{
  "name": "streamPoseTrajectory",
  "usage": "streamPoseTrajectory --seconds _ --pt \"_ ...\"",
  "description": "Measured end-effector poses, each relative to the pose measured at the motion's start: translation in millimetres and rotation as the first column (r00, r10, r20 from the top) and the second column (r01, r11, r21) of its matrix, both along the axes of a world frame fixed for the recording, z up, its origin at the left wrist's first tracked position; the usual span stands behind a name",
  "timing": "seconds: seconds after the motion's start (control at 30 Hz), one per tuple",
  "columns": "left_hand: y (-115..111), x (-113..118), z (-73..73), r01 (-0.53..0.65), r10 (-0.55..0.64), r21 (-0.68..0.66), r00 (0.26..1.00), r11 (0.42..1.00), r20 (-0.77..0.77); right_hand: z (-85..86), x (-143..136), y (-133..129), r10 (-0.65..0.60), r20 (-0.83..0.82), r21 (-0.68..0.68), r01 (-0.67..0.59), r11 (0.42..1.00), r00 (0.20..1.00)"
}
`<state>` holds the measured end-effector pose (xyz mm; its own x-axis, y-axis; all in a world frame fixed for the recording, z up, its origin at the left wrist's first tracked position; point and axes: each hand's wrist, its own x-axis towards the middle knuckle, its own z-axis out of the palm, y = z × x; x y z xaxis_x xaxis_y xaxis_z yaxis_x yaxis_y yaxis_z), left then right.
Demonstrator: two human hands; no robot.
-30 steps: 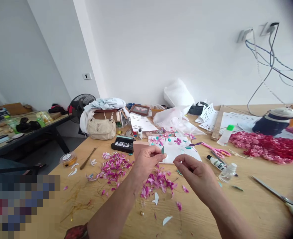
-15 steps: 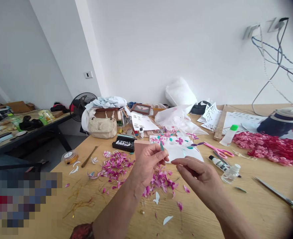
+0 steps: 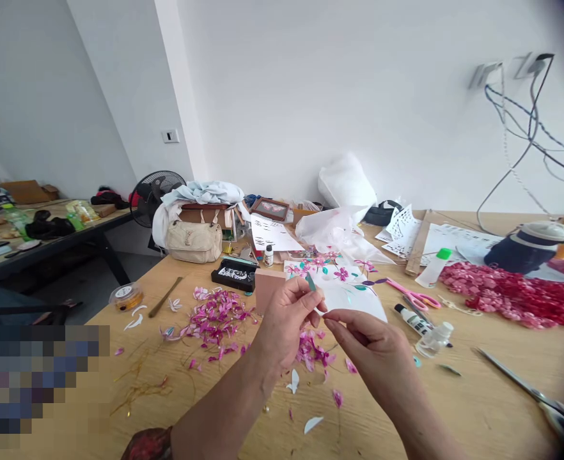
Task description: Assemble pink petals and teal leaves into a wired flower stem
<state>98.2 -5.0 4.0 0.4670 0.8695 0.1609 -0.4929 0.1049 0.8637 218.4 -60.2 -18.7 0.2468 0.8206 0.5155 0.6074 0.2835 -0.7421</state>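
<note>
My left hand [image 3: 294, 313] pinches a small teal leaf [image 3: 310, 281], which stands up between thumb and fingers. Close to it, my right hand [image 3: 371, 335] has thumb and forefinger pressed together near the left fingertips. Whatever is in that pinch is too small to make out. Beneath both hands lie loose pink and purple petals [image 3: 313, 351], with a larger heap of petals [image 3: 219, 316] to the left. A white sheet with pink flowers and teal leaves [image 3: 353, 300] lies just beyond the hands. White petal-shaped pieces [image 3: 313, 424] are scattered on the near tabletop.
To the right lie pink scissors [image 3: 419, 296], a small clear bottle [image 3: 434, 340], a green-capped bottle [image 3: 433, 268], large metal scissors [image 3: 517, 377] and red-pink flower strands [image 3: 512, 291]. A black box [image 3: 234, 275], round tub [image 3: 126, 297] and beige bag [image 3: 194, 241] stand left.
My right hand has moved left to the left fingertips, and its thumb and forefinger have closed together. My left hand still holds the teal leaf. The camera view has shifted slightly.
</note>
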Motion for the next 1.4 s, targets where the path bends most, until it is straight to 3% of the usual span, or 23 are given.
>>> streamPoseTrajectory --seconds 0.2,0.53,0.9,1.4 --pt "-1 1 0.0 -0.003 0.003 -0.006 1.0 1.0 -0.031 7.9 -1 -4 -0.015 0.114 -0.07 0.023 0.997 0.993" --pt "3 -4 -0.2 -0.05 0.083 0.18 0.98 0.982 -0.181 19.3 1 -15 -0.008 0.371 -0.062 0.033 0.998 0.929" --pt "0 -3 2.6 -0.042 0.063 0.149 0.988 0.988 -0.139 18.6 -4 -12 -0.049 0.24 -0.06 0.065 0.996 0.969" --pt "-1 -1 0.8 -0.003 0.015 0.11 0.994 0.994 -0.109 18.6 -1 -16 -0.153 0.539 0.185 0.061 0.981 0.828"
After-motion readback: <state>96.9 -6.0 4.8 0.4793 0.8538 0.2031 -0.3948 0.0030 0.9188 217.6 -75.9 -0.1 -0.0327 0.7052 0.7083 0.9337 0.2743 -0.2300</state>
